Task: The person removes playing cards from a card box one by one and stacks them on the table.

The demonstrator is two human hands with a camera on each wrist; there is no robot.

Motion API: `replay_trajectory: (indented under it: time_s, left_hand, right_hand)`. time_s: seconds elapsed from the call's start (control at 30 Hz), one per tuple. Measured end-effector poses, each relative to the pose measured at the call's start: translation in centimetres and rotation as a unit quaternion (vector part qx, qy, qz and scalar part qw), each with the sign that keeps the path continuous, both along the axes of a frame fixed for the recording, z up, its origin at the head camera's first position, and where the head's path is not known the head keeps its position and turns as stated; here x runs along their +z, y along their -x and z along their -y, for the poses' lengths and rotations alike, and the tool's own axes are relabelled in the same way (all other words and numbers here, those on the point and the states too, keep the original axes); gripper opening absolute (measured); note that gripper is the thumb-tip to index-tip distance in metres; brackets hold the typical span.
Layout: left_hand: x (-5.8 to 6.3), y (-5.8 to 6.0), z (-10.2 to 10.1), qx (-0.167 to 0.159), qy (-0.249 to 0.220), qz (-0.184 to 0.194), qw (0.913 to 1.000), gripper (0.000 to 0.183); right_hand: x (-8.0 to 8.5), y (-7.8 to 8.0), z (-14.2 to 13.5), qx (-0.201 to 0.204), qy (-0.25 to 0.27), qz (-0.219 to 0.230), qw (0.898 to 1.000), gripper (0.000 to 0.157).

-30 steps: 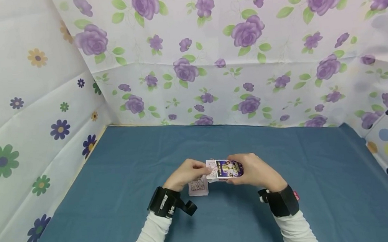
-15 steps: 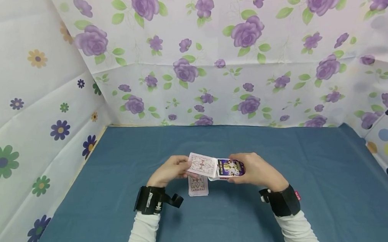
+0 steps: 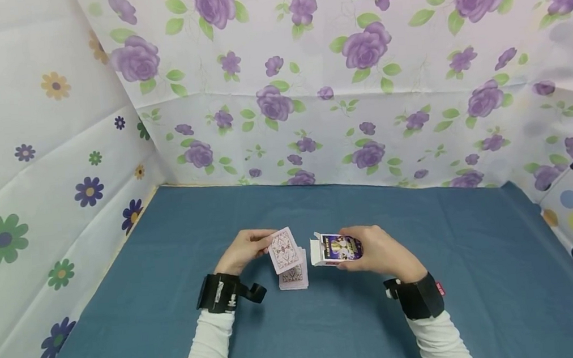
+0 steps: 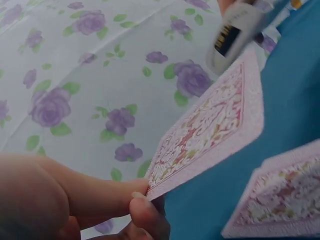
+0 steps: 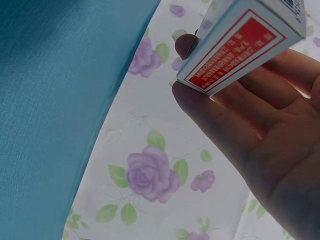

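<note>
My left hand (image 3: 245,251) pinches a playing card (image 3: 283,250) by its edge between thumb and fingertips. The card's pink-and-white patterned back shows, and in the left wrist view the card (image 4: 205,130) slants up from the fingertips. Below it, partly covered in the head view, a stack of cards (image 3: 293,280) with the same backs lies on the blue cloth. To the right, my right hand (image 3: 382,253) grips a purple-and-white card box (image 3: 341,248) whose flap end faces left. A red label on the box (image 5: 235,50) shows in the right wrist view.
A blue cloth (image 3: 351,332) covers the table. Flowered sheets rise behind it as a back wall (image 3: 312,125) and along the left side (image 3: 36,184). Black straps (image 3: 222,292) with small devices circle both wrists.
The left hand has drawn the card leftward out of the box and turned it over the stack. The right hand and the box have hardly moved.
</note>
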State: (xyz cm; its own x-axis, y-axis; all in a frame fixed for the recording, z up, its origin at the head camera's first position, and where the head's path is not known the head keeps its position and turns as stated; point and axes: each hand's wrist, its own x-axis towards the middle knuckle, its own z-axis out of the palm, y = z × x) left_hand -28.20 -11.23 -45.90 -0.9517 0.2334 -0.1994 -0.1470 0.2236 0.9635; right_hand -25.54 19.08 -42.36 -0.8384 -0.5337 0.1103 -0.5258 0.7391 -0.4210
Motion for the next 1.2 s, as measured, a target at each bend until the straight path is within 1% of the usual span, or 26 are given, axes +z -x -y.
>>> replay_trajectory:
  time_s: [0.1, 0.23, 0.33, 0.4, 0.57, 0.63, 0.83, 0.97, 1.2]
  left_hand:
    - [-0.9, 0.1, -0.4, 0.018, 0.033, -0.005, 0.9993, 0.030]
    - [-1.8, -0.1, -1.0, 0.025, 0.085, -0.033, 0.9956, 0.026]
    - [-2.3, -0.3, -1.5, 0.033, 0.108, -0.043, 0.9927, 0.024]
    - [-2.5, -0.4, -1.9, 0.043, 0.115, -0.040, 0.9916, 0.023]
    - [-2.6, -0.5, -2.5, 0.073, 0.139, -0.031, 0.9871, 0.023]
    - [-2.6, -0.6, -2.6, 0.081, 0.153, -0.034, 0.9843, 0.025]
    - [-2.6, -0.7, -3.0, 0.106, 0.202, -0.048, 0.9724, 0.029]
    - [-2.8, -0.7, -3.2, 0.110, 0.222, -0.057, 0.9670, 0.032]
    - [-2.8, -0.5, -3.5, 0.119, 0.247, -0.064, 0.9596, 0.040]
  right_hand:
    - [0.0, 0.0, 0.0, -0.003, -0.003, 0.000, 1.000, 0.056]
    - [0.0, 0.0, 0.0, -0.004, -0.005, 0.005, 1.000, 0.056]
    - [0.0, 0.0, 0.1, -0.003, -0.004, 0.009, 1.000, 0.056]
    - [0.1, -0.1, 0.1, -0.002, -0.004, 0.012, 1.000, 0.056]
    - [0.1, 0.0, 0.2, 0.001, -0.002, 0.014, 1.000, 0.057]
    - [0.0, 0.0, 0.2, -0.001, -0.001, 0.017, 1.000, 0.057]
    - [-0.2, 0.0, 0.1, 0.004, 0.004, 0.015, 1.000, 0.055]
    - [-0.2, 0.0, 0.0, 0.009, 0.008, 0.013, 1.000, 0.056]
    - [-0.3, 0.1, 0.0, 0.000, 0.002, 0.024, 1.000, 0.057]
